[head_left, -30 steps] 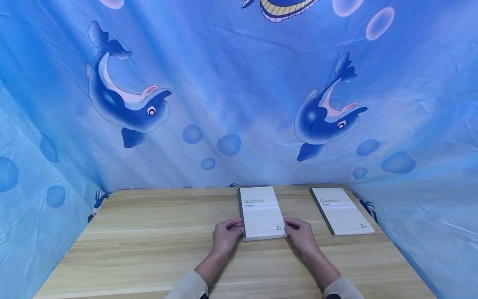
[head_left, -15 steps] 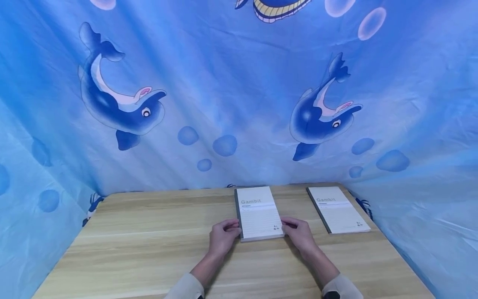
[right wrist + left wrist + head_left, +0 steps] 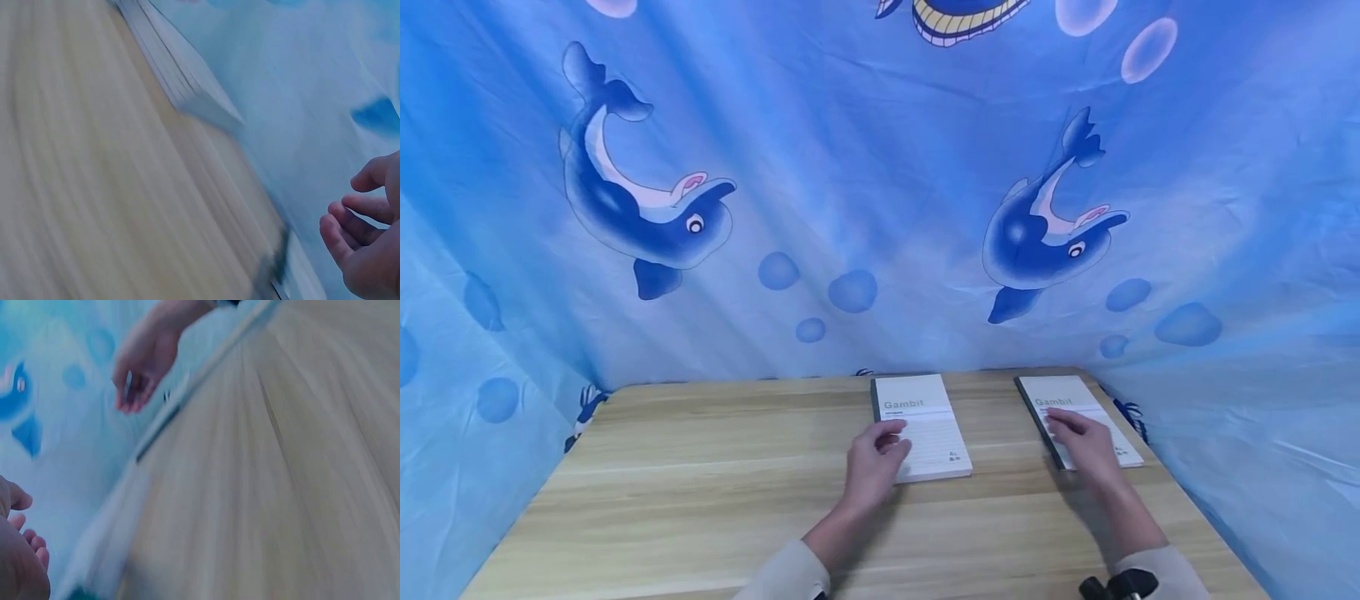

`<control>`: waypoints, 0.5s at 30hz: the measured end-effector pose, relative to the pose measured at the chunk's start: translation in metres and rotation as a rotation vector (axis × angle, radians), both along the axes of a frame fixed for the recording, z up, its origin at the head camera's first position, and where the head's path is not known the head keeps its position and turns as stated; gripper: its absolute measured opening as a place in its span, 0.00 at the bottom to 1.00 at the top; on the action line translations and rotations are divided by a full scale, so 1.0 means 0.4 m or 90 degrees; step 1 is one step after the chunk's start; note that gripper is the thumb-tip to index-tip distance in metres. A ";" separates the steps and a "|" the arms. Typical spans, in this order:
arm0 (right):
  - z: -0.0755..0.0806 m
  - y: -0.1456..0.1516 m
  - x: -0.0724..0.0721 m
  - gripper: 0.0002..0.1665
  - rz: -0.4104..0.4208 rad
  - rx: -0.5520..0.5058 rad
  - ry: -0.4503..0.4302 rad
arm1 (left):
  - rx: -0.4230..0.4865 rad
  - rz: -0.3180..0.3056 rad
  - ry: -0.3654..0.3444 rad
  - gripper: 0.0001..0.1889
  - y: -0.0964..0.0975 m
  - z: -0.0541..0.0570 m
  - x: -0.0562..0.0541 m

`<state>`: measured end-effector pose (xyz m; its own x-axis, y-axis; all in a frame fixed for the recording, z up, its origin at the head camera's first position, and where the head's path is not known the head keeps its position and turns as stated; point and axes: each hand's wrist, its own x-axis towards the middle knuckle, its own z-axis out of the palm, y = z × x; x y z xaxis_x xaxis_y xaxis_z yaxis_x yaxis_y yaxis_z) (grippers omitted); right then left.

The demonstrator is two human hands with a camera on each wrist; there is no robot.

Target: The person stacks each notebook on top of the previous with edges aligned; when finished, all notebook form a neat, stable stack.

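Two white-covered "Gambit" piles with dark green spines lie on the wooden table. In the head view, the middle one, a stack of notebooks (image 3: 931, 437), shows layered page edges in the right wrist view. My left hand (image 3: 871, 465) hovers over its lower left corner, fingers loosely bent and holding nothing. A single thin notebook (image 3: 1116, 433) lies to the right. Over its left half is my right hand (image 3: 1090, 450), fingers relaxed and curved, with nothing between them; it hides part of the cover. Both hands appear raised in the left wrist view.
The wooden table (image 3: 700, 483) reaches back to a blue curtain (image 3: 880, 208) printed with dolphins and bubbles. More curtain hangs along the left and right sides. A strip of table separates the stack from the single notebook.
Both hands have let go of the stack's sides. My left hand has risen over its lower left corner; my right hand has moved right, over the single notebook. The notebooks stay in place.
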<state>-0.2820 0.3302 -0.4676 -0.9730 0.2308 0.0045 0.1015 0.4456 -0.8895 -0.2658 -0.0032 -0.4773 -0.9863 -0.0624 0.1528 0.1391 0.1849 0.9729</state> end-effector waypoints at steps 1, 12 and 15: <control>0.003 0.026 0.002 0.28 -0.017 0.020 -0.003 | 0.008 -0.021 0.010 0.16 0.018 0.010 0.002; -0.041 0.231 0.036 0.30 -0.173 0.065 -0.032 | 0.053 -0.237 -0.045 0.15 0.191 0.030 0.045; -0.056 0.253 0.029 0.32 -0.183 0.050 -0.056 | 0.055 -0.252 -0.080 0.15 0.235 0.024 0.047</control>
